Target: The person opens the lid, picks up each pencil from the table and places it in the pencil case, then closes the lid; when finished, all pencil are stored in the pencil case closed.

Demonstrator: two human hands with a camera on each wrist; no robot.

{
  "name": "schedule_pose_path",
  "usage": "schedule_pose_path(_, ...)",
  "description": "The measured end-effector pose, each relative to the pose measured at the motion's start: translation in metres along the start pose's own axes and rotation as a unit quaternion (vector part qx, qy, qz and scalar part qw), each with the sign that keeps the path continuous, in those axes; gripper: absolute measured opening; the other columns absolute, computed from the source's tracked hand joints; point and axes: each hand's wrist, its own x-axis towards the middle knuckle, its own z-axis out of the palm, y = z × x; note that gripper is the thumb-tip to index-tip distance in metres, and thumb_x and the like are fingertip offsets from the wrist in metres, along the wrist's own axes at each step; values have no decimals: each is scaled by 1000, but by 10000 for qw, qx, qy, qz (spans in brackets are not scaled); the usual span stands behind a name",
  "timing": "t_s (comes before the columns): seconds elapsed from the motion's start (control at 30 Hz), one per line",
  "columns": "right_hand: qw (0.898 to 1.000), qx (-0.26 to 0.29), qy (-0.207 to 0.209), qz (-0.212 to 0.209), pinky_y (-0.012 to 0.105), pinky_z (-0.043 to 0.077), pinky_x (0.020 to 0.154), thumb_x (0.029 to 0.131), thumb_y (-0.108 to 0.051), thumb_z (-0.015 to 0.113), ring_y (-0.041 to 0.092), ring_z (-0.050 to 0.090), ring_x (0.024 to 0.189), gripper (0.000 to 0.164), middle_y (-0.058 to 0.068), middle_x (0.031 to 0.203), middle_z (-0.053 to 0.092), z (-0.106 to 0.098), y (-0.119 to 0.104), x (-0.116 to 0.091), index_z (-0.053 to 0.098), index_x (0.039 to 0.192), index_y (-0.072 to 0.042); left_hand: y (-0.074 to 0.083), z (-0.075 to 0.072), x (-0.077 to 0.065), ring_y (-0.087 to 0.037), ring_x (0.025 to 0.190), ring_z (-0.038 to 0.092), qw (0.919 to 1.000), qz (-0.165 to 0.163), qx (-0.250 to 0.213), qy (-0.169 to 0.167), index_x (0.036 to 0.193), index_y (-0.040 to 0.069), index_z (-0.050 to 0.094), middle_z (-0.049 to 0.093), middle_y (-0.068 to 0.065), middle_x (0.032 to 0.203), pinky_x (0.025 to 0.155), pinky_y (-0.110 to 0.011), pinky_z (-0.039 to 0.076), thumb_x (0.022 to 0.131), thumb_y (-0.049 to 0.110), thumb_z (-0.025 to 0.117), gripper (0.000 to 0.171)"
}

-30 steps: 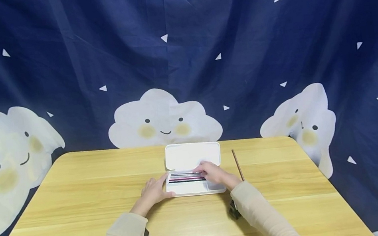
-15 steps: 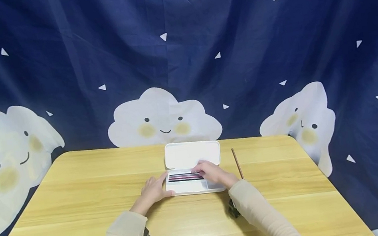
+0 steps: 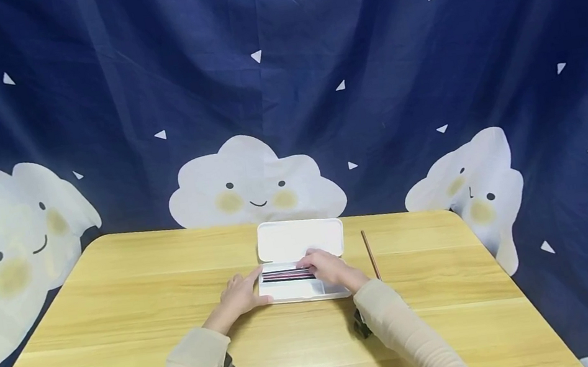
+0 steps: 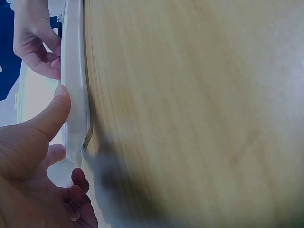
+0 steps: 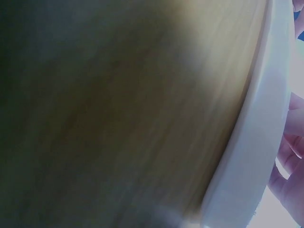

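Observation:
A white pencil case point(image 3: 292, 292) lies open on the table, its lid point(image 3: 298, 238) tipped back. Several dark and reddish pencils point(image 3: 284, 276) lie lengthwise in its rear compartment. My left hand point(image 3: 238, 295) grips the left end of the case; the left wrist view shows the thumb point(image 4: 54, 111) against its front wall. My right hand point(image 3: 329, 267) reaches into the case from the right, its curled fingers pinching at the pencils' right ends. In the right wrist view, those fingers point(image 5: 292, 156) show behind the case wall; their tips are partly hidden.
A brown pencil point(image 3: 369, 253) lies by itself on the wooden table point(image 3: 145, 292), right of the case and partly behind the right forearm. A dark blue curtain point(image 3: 309, 49) with cloud faces hangs behind the table's far edge.
The pencils in the case have shifted slightly and lie closer together than a second ago. My right hand has crept a little to the left; the left hand stays on the case.

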Motion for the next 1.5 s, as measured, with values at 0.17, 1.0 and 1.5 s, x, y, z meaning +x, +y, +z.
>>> schedule_pose_path(0.17, 9999, -36, 90, -132, 26, 45, 74, 79, 11, 55, 17, 54, 78, 29, 6, 83, 59, 0, -1, 0, 69, 100, -3, 1, -1, -1, -35, 103, 41, 10000, 7, 5, -16, 141, 18, 36, 44, -27, 118, 77, -47, 38, 71, 41, 74, 83)
schedule_pose_path(1.0, 9954, 932, 129, 151, 24, 45, 71, 83, -3, 62, 17, 55, 76, 21, 6, 82, 58, -8, 7, -13, 66, 104, 1, 1, -1, -2, -35, 101, 43, 9999, 118, 14, 82, 139, 16, 39, 47, -27, 114, 75, -47, 40, 70, 40, 75, 81)
schedule_pose_path(1.5, 9819, 1661, 664, 629, 28, 46, 72, 83, 0, 60, 19, 55, 75, 21, 9, 81, 59, -29, 39, -48, 63, 103, 6, -1, -1, -1, -38, 104, 43, 9998, 167, 32, 65, 139, 15, 38, 47, -28, 117, 76, -50, 40, 71, 40, 74, 81)
